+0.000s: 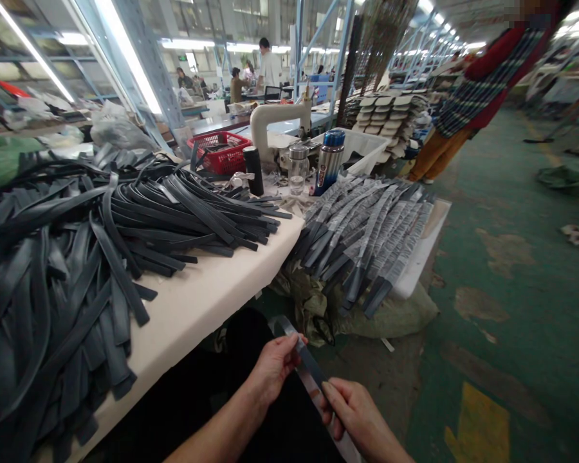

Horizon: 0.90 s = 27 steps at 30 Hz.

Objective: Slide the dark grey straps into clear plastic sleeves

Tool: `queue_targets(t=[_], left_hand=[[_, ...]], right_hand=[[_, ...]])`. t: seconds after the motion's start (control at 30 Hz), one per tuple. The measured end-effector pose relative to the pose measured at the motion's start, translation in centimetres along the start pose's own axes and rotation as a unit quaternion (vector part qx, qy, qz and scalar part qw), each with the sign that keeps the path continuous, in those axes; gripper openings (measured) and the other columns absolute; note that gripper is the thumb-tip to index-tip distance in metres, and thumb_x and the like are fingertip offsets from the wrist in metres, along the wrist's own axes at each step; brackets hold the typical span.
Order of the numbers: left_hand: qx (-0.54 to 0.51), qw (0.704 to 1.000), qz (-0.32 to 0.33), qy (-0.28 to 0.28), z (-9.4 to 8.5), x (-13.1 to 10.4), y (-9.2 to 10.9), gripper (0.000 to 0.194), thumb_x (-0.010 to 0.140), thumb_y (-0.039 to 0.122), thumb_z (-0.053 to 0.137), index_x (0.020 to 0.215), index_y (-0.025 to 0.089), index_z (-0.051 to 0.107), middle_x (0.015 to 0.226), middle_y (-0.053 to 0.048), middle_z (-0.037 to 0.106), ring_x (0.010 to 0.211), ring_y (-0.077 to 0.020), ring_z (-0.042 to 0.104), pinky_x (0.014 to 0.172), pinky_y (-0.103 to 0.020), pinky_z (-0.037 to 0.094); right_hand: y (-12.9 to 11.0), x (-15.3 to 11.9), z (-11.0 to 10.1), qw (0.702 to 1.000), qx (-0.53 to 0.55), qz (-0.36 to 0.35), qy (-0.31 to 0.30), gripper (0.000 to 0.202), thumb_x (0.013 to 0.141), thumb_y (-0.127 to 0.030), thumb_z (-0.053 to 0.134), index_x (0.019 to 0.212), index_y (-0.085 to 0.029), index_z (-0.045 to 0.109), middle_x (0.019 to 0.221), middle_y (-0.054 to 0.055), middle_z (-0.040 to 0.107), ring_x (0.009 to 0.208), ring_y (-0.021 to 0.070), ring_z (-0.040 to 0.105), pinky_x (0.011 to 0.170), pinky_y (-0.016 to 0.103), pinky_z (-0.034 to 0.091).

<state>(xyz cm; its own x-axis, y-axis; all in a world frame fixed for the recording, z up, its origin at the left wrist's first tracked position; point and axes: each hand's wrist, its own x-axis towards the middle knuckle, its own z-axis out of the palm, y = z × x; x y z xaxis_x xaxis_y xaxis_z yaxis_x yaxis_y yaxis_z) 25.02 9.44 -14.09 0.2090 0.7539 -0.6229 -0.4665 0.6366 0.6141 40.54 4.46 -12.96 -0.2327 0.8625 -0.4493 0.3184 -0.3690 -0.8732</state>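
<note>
A dark grey strap (pixel 311 365), partly covered in clear film, runs diagonally over my lap. My left hand (pixel 276 365) pinches it close to its upper end, thumb on top. Lower down, my right hand (pixel 350 406) grips the same strap between thumb and curled fingers. The strap's lower end runs out of the picture at the bottom. To my left, a big heap of bare dark straps (pixel 183 218) covers much of the table. Beyond my hands lies a pile of film-wrapped straps (pixel 367 225), their dark ends toward me.
The pale table (pixel 222 292) has its edge close to my left arm. A red basket (pixel 219 152), black bottle (pixel 253 170), glass jar (pixel 298 170) and blue flask (pixel 330 162) stand near a sewing machine (pixel 277 122). Beneath the wrapped pile is a sack (pixel 390 320). A person (pixel 482 96) stands at right.
</note>
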Motion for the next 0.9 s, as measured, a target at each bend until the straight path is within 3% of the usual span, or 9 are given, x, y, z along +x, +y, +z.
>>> queue_targets(t=[0.17, 0.3, 0.37, 0.53, 0.7, 0.8, 0.9], left_hand=[[0.010, 0.997, -0.014, -0.081, 0.5, -0.4, -1.0, 0.042, 0.068, 0.048, 0.075, 0.085, 0.010, 0.072, 0.059, -0.001, 0.063, 0.053, -0.0112, 0.055, 0.060, -0.025, 0.042], [-0.011, 1.000, 0.016, -0.003, -0.1, 0.1, 0.2, 0.040, 0.064, 0.044, 0.079, 0.086, 0.011, 0.072, 0.086, -0.008, 0.071, 0.078, -0.0148, 0.062, 0.073, -0.025, 0.045], [-0.007, 1.000, 0.009, 0.003, -0.2, 0.1, 0.4, 0.040, 0.063, 0.043, 0.080, 0.086, 0.012, 0.072, 0.091, -0.008, 0.072, 0.082, -0.0157, 0.063, 0.075, -0.025, 0.045], [0.010, 0.996, -0.008, -0.089, 0.6, -0.5, -1.0, 0.043, 0.069, 0.049, 0.074, 0.086, 0.010, 0.071, 0.055, 0.000, 0.061, 0.049, -0.0116, 0.054, 0.054, -0.025, 0.040], [-0.032, 0.999, 0.007, 0.020, -1.2, 0.6, 0.4, 0.035, 0.066, 0.040, 0.080, 0.085, 0.012, 0.072, 0.088, -0.008, 0.073, 0.079, -0.0146, 0.064, 0.071, -0.024, 0.047], [-0.045, 0.999, -0.001, 0.026, -2.2, 1.1, 1.0, 0.032, 0.069, 0.040, 0.077, 0.087, 0.015, 0.072, 0.093, -0.007, 0.073, 0.085, -0.0157, 0.065, 0.075, -0.025, 0.048], [-0.046, 0.999, -0.011, 0.014, -1.8, 0.8, 0.6, 0.032, 0.069, 0.039, 0.077, 0.089, 0.014, 0.072, 0.094, -0.008, 0.073, 0.087, -0.0164, 0.065, 0.077, -0.026, 0.048]], right_hand=[[-0.4, 0.6, 0.0, 0.999, 0.022, -0.041, 0.024, 0.053, 0.089, -0.060, 0.039, 0.071, -0.014, 0.059, 0.060, 0.002, 0.063, 0.043, 0.0118, 0.056, 0.044, 0.021, 0.040], [0.0, 0.3, 0.1, 1.000, 0.005, -0.015, -0.009, 0.050, 0.089, -0.058, 0.042, 0.073, -0.014, 0.061, 0.060, 0.002, 0.064, 0.044, 0.0125, 0.059, 0.045, 0.021, 0.041], [0.2, 0.4, 0.3, 1.000, 0.002, -0.007, -0.001, 0.051, 0.089, -0.058, 0.041, 0.072, -0.014, 0.060, 0.058, 0.001, 0.063, 0.042, 0.0117, 0.057, 0.043, 0.020, 0.039], [-0.5, 1.5, 0.4, 0.999, 0.025, -0.040, 0.021, 0.051, 0.089, -0.058, 0.040, 0.070, -0.014, 0.058, 0.059, 0.001, 0.061, 0.042, 0.0107, 0.054, 0.043, 0.020, 0.039], [0.0, -0.3, -0.1, 0.999, -0.013, -0.017, -0.024, 0.045, 0.089, -0.055, 0.045, 0.078, -0.014, 0.062, 0.065, 0.003, 0.066, 0.051, 0.0126, 0.060, 0.049, 0.021, 0.043], [0.5, -2.0, -0.3, 0.999, -0.031, 0.027, -0.024, 0.050, 0.090, -0.057, 0.039, 0.074, -0.015, 0.061, 0.060, 0.003, 0.064, 0.048, 0.0133, 0.059, 0.047, 0.021, 0.042], [0.3, -2.6, -0.4, 0.997, -0.062, 0.038, -0.003, 0.048, 0.090, -0.054, 0.038, 0.069, -0.016, 0.058, 0.056, 0.002, 0.062, 0.045, 0.0129, 0.056, 0.044, 0.021, 0.040]])
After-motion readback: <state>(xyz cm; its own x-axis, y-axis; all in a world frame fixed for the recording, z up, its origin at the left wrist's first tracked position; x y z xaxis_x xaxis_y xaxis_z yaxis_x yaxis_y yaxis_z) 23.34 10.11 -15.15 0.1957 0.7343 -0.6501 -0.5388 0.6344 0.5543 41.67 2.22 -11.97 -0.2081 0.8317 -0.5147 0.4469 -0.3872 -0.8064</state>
